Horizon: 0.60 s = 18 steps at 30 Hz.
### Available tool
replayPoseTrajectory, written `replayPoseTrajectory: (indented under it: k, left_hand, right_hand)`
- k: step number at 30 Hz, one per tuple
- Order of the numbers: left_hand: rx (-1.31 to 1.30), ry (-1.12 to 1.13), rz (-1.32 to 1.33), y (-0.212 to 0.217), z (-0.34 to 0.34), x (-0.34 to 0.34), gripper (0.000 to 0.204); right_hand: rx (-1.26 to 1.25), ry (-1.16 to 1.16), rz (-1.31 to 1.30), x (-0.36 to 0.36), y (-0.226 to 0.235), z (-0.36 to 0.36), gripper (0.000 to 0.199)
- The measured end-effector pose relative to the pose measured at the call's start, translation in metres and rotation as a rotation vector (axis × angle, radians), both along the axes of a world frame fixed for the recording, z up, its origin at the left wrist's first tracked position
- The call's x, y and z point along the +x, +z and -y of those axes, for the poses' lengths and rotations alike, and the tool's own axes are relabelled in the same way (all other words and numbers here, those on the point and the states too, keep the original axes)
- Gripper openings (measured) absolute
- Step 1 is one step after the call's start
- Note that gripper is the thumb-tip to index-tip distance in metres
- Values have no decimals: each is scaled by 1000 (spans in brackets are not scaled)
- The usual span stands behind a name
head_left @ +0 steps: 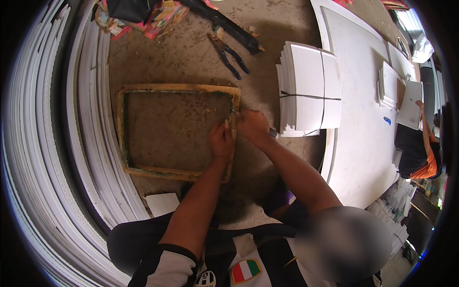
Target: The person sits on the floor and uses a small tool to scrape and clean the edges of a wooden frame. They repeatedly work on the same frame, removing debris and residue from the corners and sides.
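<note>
A worn wooden frame (179, 88), rectangular with an open middle, lies on the brown floor in front of me. My left hand (222, 139) is at the inner edge of its right rail, fingers curled against the wood. Just outside the same rail, near the upper right corner, my right hand (253, 125) is closed in a grip. What it grips is mostly hidden. A small dark, silver-patterned thing (273, 133) shows beside my right wrist; I cannot tell whether it is a band or a handle.
Dark-handled pliers (232, 60) lie beyond the frame, near a black bar (224, 26) and coloured scraps (160, 20). A strapped stack of white sheets (308, 88) stands right. Long white panels (88, 105) line the left. Far right, another person (420, 153) handles a white board.
</note>
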<state>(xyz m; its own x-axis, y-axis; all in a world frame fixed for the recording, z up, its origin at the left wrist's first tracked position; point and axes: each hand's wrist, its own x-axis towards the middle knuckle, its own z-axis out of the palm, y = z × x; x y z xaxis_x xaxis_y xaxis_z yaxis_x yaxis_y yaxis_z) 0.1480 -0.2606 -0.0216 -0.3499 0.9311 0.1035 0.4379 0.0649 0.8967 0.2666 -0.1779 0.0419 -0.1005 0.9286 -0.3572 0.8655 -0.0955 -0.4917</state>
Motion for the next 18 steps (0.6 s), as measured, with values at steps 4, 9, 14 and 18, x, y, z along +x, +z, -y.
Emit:
replayPoseTrajectory:
  k: [4, 9, 14, 18]
  left_hand:
    - [-21, -1, 40, 1, 1, 4, 22]
    - [-15, 5, 10, 3, 1, 0, 23]
    - [7, 3, 7, 3, 0, 2, 23]
    - [-13, 6, -8, 2, -1, 2, 24]
  right_hand:
    - [87, -49, -132, 11, -26, 5, 26]
    - [66, -32, -111, 8, -13, 2, 27]
    - [72, 64, -83, 3, -10, -10, 31]
    - [-598, -407, -609, 18, -17, -22, 28]
